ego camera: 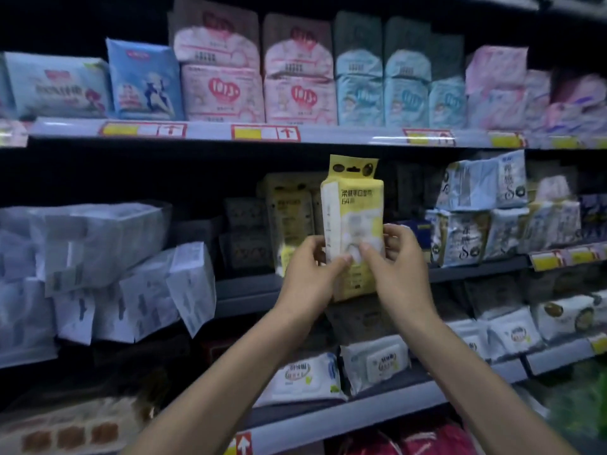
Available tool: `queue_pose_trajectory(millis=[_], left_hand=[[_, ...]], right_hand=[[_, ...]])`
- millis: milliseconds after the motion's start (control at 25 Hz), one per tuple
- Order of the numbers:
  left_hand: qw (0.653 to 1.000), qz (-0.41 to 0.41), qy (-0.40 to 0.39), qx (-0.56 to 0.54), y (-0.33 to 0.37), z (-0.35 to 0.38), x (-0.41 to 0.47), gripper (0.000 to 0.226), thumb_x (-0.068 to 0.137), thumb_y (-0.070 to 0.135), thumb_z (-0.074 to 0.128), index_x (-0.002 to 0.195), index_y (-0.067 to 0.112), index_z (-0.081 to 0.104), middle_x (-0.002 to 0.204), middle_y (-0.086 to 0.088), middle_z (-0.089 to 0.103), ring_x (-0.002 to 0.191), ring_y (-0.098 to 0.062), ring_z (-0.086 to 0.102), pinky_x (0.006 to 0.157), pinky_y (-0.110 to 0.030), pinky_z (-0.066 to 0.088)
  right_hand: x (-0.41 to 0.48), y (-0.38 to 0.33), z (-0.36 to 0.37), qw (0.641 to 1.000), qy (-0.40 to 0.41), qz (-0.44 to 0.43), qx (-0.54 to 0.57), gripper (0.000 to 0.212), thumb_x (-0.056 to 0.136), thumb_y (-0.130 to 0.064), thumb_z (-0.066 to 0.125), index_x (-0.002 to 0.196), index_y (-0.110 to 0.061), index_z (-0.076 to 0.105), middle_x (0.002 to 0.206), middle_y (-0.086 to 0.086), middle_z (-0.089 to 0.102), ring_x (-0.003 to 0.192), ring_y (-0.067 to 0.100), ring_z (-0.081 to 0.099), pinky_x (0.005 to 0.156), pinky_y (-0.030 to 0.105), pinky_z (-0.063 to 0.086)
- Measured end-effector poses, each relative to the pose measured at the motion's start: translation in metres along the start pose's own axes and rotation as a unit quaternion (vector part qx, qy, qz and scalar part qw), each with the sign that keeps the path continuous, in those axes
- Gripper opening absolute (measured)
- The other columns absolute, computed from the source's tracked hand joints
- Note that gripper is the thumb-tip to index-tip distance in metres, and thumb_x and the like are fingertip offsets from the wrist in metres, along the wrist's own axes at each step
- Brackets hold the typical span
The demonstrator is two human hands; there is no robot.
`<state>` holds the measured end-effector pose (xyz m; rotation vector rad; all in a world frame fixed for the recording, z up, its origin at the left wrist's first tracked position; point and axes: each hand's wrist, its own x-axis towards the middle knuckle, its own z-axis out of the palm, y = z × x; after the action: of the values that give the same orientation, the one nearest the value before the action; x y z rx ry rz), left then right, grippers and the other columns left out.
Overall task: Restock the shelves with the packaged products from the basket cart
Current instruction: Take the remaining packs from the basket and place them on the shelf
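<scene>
Both hands hold 1 yellow-and-white pack (353, 221) upright in front of the middle shelf (476, 269): the left hand (310, 277) grips its lower left edge with fingers curled around it, and the right hand (399, 269) is clamped on its lower right side, thumb across the front. The pack's front reads "64" under a line of Chinese characters, and its yellow top flap has a hang slot. Directly behind it on that shelf stand similar yellow packs (289, 218), dim and hard to read. On the top shelf (345, 134), pink packs (223, 93) show "1013" in red on a white heart shape; light blue packs (382, 100) stand beside them on the right. Yellow and red price tags (265, 133) with upward arrows run along that shelf's edge; their print is too blurred to read. White wipe packs (303, 377) lie on the lower shelf beneath the forearms. No basket cart shows.
</scene>
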<state>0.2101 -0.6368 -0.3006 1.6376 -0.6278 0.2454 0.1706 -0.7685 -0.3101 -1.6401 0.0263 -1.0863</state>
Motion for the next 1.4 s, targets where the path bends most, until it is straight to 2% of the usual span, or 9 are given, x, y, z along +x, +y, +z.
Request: queue_pose_trajectory(millis=[120, 240, 360, 480, 640, 920, 1120, 1280, 1400], left_hand=[[0.999, -0.01, 0.027, 0.025, -0.001, 0.012, 0.053, 0.03, 0.096, 0.026, 0.074, 0.122, 0.019, 0.064, 0.109, 0.003, 0.073, 0.099, -0.018, 0.072, 0.08, -0.043, 0.063], [0.995, -0.045, 0.039, 0.085, -0.013, 0.026, 0.089, 0.03, 0.096, 0.032, 0.072, 0.117, 0.014, 0.06, 0.111, -0.002, 0.071, 0.093, -0.018, 0.069, 0.059, -0.027, 0.052], [0.982, -0.088, 0.016, 0.169, -0.028, 0.033, 0.1, 0.041, 0.088, 0.043, 0.076, 0.106, 0.012, 0.055, 0.105, -0.009, 0.07, 0.09, -0.025, 0.068, 0.075, -0.038, 0.058], [0.976, -0.085, 0.006, 0.201, -0.027, 0.03, 0.088, 0.041, 0.084, 0.034, 0.082, 0.103, 0.012, 0.053, 0.095, -0.004, 0.06, 0.085, -0.024, 0.063, 0.072, -0.038, 0.057], [0.962, -0.082, -0.011, 0.258, -0.012, 0.017, 0.072, 0.05, 0.088, 0.017, 0.076, 0.131, 0.013, 0.05, 0.121, -0.007, 0.06, 0.101, -0.026, 0.063, 0.085, -0.044, 0.059], [0.943, -0.031, -0.079, 0.322, 0.028, -0.009, 0.046, 0.06, 0.082, 0.024, 0.074, 0.136, 0.016, 0.048, 0.118, -0.002, 0.054, 0.097, -0.022, 0.061, 0.071, -0.036, 0.052], [0.885, 0.006, -0.114, 0.451, 0.048, -0.03, 0.024, 0.071, 0.087, 0.046, 0.066, 0.149, 0.024, 0.039, 0.137, -0.007, 0.047, 0.124, -0.03, 0.054, 0.1, -0.048, 0.05], [0.848, 0.04, -0.139, 0.51, 0.058, -0.042, 0.007, 0.086, 0.087, 0.064, 0.061, 0.158, 0.029, 0.026, 0.15, -0.01, 0.041, 0.139, -0.035, 0.044, 0.11, -0.051, 0.041], [0.83, 0.062, -0.166, 0.528, 0.056, -0.05, -0.012, 0.1, 0.084, 0.075, 0.056, 0.164, 0.033, 0.013, 0.161, -0.008, 0.032, 0.146, -0.034, 0.036, 0.116, -0.054, 0.037]], right_hand=[[0.053, 0.012, 0.017, 0.999, -0.006, 0.003, -0.047, 0.025, 0.101, -0.022, 0.062, 0.125, -0.023, 0.054, 0.111, -0.008, 0.064, 0.096, 0.009, 0.063, 0.072, 0.027, 0.05], [0.089, 0.032, 0.033, 0.99, -0.025, 0.01, -0.139, 0.03, 0.1, -0.023, 0.06, 0.129, -0.015, 0.06, 0.116, 0.003, 0.066, 0.105, 0.024, 0.064, 0.076, 0.033, 0.047], [0.087, 0.053, 0.037, 0.959, -0.03, 0.022, -0.282, 0.041, 0.096, -0.029, 0.065, 0.133, -0.014, 0.057, 0.13, 0.011, 0.057, 0.122, 0.034, 0.054, 0.088, 0.041, 0.05], [0.071, 0.057, 0.033, 0.947, -0.031, 0.027, -0.32, 0.055, 0.094, -0.028, 0.069, 0.143, -0.018, 0.046, 0.139, 0.01, 0.05, 0.126, 0.034, 0.052, 0.091, 0.043, 0.05], [0.06, 0.041, 0.027, 0.942, -0.059, 0.046, -0.328, 0.056, 0.094, -0.025, 0.071, 0.144, -0.017, 0.045, 0.14, 0.011, 0.05, 0.12, 0.031, 0.057, 0.086, 0.039, 0.049], [0.045, -0.009, 0.013, 0.931, -0.108, 0.066, -0.343, 0.07, 0.089, -0.029, 0.071, 0.151, -0.019, 0.04, 0.145, 0.008, 0.049, 0.115, 0.029, 0.06, 0.081, 0.039, 0.054], [0.034, -0.042, -0.006, 0.905, -0.138, 0.054, -0.399, 0.064, 0.085, -0.041, 0.07, 0.141, -0.022, 0.045, 0.133, 0.007, 0.054, 0.109, 0.029, 0.06, 0.086, 0.044, 0.056], [0.017, -0.055, -0.028, 0.858, -0.175, 0.044, -0.482, 0.102, 0.079, -0.07, 0.068, 0.158, -0.025, 0.023, 0.158, 0.016, 0.031, 0.15, 0.041, 0.024, 0.118, 0.054, 0.031], [-0.003, -0.06, -0.041, 0.83, -0.215, 0.046, -0.512, 0.125, 0.073, -0.083, 0.064, 0.164, -0.03, -0.003, 0.171, 0.013, -0.005, 0.156, 0.041, -0.014, 0.126, 0.057, 0.006]])
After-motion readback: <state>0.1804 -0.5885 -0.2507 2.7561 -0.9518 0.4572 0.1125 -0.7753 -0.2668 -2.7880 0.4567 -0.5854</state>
